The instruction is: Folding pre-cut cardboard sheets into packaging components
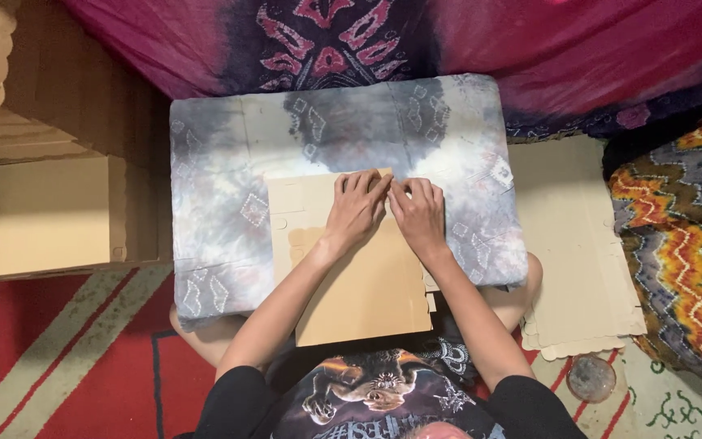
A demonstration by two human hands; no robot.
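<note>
Here, left hand [357, 210], right hand [418, 213], fingers pressing flat cardboard sheet [359, 284]

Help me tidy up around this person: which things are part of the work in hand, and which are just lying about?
In hand:
- left hand and right hand, pressing the flat cardboard sheet
- grey tie-dye cushion beneath it

Lying about:
- stack of cardboard blanks
- open cardboard box
- round lid
- zigzag-patterned cushion
</note>
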